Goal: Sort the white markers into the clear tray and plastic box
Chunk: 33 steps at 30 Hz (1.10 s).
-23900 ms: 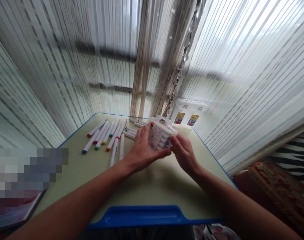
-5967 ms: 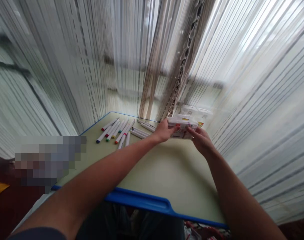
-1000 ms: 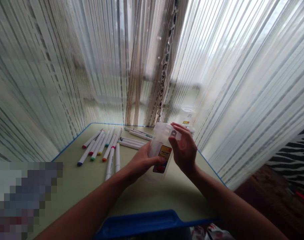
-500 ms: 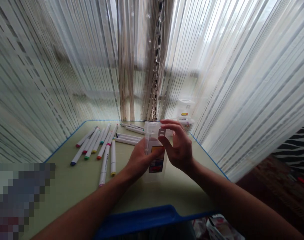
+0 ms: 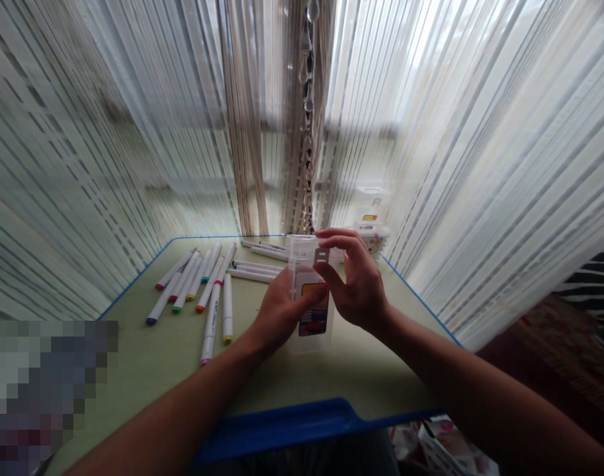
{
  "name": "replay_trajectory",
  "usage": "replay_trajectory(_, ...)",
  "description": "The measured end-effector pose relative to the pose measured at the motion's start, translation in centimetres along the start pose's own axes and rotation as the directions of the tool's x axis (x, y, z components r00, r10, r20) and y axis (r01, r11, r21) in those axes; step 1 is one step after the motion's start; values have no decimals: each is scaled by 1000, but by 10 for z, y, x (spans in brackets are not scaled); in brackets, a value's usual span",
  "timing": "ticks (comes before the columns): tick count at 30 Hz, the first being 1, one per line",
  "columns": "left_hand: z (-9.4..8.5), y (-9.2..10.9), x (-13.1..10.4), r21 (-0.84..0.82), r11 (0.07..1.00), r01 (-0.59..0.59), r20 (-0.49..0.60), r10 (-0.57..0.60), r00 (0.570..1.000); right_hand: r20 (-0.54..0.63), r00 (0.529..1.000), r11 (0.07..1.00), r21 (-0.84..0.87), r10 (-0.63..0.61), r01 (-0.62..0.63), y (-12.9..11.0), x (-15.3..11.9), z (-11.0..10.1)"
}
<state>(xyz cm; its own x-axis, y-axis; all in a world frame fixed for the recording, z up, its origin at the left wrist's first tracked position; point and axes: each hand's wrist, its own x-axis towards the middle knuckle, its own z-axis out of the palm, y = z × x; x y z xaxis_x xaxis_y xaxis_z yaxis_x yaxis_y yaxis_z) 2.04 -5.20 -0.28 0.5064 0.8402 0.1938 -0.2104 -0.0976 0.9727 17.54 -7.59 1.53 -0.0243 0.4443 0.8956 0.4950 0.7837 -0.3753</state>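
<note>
A clear plastic marker case [image 5: 309,344] with a yellow and dark label stands upright over the table, tilted slightly. My left hand [image 5: 282,307] is closed around its left side, thumb across the label. My right hand [image 5: 354,277] grips the upper right part, thumb by the grey latch and fingers over the top edge. Several white markers [image 5: 185,284] with coloured ends lie to the left of my left hand. More markers [image 5: 256,270] lie behind the case, partly hidden by it.
Another clear case [image 5: 372,235], its lid raised, stands at the back right with colourful things inside. The pale green table [image 5: 262,383] has a blue rim [image 5: 286,423]. String curtains [image 5: 182,132] hang around the far side, with a bead strand [image 5: 309,99]. Bags [image 5: 450,443] lie below the front edge.
The view has shifted slightly. Both hands keep their hold on the case, and the right fingers stay at its top by the latch. The markers have not moved on the table.
</note>
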Motion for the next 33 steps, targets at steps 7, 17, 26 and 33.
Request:
replay_trajectory(7,-1,-1,1,35,999,-4,14,4,1000,20,1000,999,-39,-15,15,0,2,-3)
replay_trajectory(17,-1,-5,1,51,999,-12,7,11,1000,57,997,988,-143,-59,66,-1,3,-6)
replay_trajectory(26,2,-3,-3,-95,995,25,37,-21,999,57,984,974,-142,-171,178,1,2,-10)
replay_trajectory(33,-2,-4,-2,-161,985,56,95,-41,995,89,974,971,-93,-210,218,-4,3,-17)
